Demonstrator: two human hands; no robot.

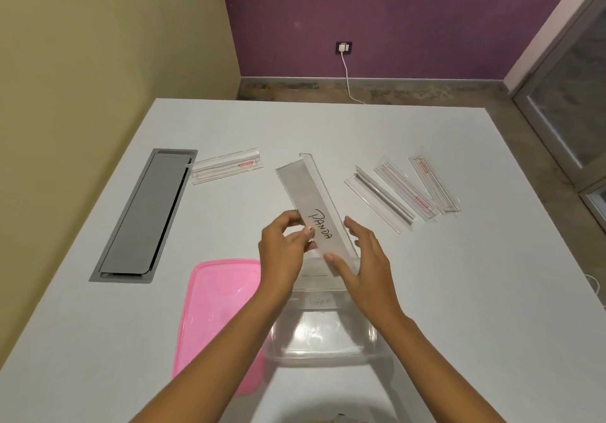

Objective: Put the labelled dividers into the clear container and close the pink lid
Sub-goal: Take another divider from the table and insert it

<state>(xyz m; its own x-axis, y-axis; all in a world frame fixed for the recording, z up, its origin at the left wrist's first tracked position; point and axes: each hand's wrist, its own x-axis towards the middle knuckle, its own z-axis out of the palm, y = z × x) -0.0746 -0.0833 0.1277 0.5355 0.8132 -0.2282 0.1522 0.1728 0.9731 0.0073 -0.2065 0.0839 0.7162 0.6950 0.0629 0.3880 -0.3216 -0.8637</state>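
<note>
A long clear divider labelled "PANDA" point(310, 199) is held tilted, its lower end over the far side of the clear container point(323, 353). My left hand point(282, 252) grips its left edge with the thumb on the label. My right hand point(364, 265) holds the lower end, thumb on the front. Inside the container another divider point(316, 301) with faint writing stands across it. The pink lid point(216, 311) lies flat on the table, left of the container, partly under my left forearm.
On the white table point(459, 291), three more clear dividers point(406, 189) lie at the right and one point(228, 166) at the far left. A grey cable hatch point(144, 216) is set into the table on the left. A charger cable hangs from a wall socket point(343, 48).
</note>
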